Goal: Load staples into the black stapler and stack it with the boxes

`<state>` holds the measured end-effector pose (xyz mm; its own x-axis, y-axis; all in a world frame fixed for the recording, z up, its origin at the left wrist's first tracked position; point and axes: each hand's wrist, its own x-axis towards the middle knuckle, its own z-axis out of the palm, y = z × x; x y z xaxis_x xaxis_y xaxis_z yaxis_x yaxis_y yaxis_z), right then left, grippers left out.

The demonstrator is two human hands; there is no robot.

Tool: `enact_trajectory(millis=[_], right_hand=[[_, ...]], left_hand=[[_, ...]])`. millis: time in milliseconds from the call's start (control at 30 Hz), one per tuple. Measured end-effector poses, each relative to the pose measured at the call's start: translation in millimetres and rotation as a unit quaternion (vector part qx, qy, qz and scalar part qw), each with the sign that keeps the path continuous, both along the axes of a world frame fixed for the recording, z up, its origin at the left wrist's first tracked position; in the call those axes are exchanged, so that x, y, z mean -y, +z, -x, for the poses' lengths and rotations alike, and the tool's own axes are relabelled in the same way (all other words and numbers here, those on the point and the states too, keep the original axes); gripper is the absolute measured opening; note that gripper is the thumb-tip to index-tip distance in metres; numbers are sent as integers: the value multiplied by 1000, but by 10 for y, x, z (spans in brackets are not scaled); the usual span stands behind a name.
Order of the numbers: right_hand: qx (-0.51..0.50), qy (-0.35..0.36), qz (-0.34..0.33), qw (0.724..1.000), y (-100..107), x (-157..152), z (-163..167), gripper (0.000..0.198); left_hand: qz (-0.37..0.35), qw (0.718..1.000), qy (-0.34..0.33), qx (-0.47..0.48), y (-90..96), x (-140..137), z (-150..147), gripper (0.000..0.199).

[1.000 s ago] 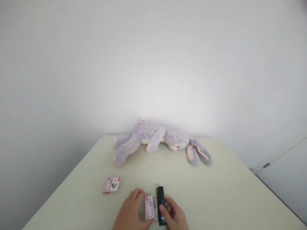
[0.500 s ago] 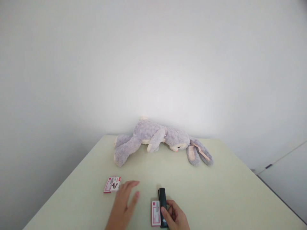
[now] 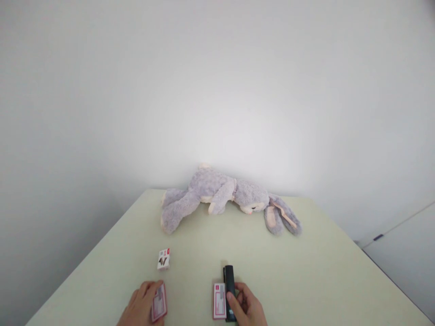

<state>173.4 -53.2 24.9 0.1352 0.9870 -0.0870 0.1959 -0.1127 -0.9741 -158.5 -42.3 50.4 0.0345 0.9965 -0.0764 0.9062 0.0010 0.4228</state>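
Note:
My left hand (image 3: pixel 142 304) is closed around a small pink-and-white box (image 3: pixel 159 302) near the front of the table. A black stapler (image 3: pixel 230 285) points away from me, with my right hand (image 3: pixel 248 305) gripping its near end, thumb on top. Another pink-and-white box (image 3: pixel 219 301) lies right against the stapler's left side. Beyond my left hand sits a smaller white box with a red corner (image 3: pixel 163 259) and a dark picture on its face; no hand touches it.
A grey plush rabbit (image 3: pixel 212 185) lies on its side across the back of the pale green table (image 3: pixel 288 271), its long ears to the right. Behind it rises a white wall (image 3: pixel 217 90). The table's side edges slant toward me.
My left hand has gone from open beside the boxes to closed on a pink-and-white one, bringing it nearer and away from the small white box. My right hand stays on the stapler.

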Motion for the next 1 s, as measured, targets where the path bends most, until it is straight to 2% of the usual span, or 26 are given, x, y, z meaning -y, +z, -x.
enact_trajectory(millis=[133, 233, 333, 467, 567, 600, 667, 700, 733, 767, 833, 900, 933, 1000], right_hand=[[-8, 10, 1, 1000, -38, 4, -9, 69], [-15, 23, 2, 1000, -52, 0, -32, 70], [-18, 36, 2, 999, -46, -8, -60, 69], [-19, 36, 0, 999, -42, -28, -72, 65], [-22, 29, -4, 999, -86, -1, -53, 69], [-24, 13, -8, 1000, -118, 23, -48, 73], [-18, -45, -25, 999, -207, 83, -54, 79], [-8, -77, -41, 996, -260, 110, -69, 81], [7, -99, -61, 993, -314, 128, -92, 84], [27, -104, -80, 991, -365, 134, -120, 88], [79, -59, -92, 991, -444, 112, -173, 94], [119, -3, -71, 990, -486, 74, -193, 89], [134, 12, -66, 989, -494, 66, -186, 84], [159, 14, -91, 983, -493, 92, -142, 78]], left_hand=[[50, 990, -94, 89, 227, 37, -627, 74], [32, 980, -149, 131, 461, -36, -1058, 80], [49, 968, -199, 146, 637, -108, -1357, 78], [56, 959, -224, 163, 667, -149, -1566, 70], [47, 953, -238, 183, 569, -163, -1540, 78], [32, 953, -232, 195, 532, -181, -1472, 83], [-19, 966, -148, 212, 473, -252, -1222, 77], [-53, 973, -71, 213, 456, -306, -1044, 62], [-77, 975, 43, 202, 448, -369, -840, 51], [-82, 972, 114, 187, 448, -439, -627, 54], [-76, 962, 204, 167, 454, -580, -248, 59], [-48, 961, 217, 167, 449, -698, -55, 53], [-36, 963, 205, 172, 436, -742, -57, 51], [-21, 968, 159, 191, 391, -791, -247, 46]])
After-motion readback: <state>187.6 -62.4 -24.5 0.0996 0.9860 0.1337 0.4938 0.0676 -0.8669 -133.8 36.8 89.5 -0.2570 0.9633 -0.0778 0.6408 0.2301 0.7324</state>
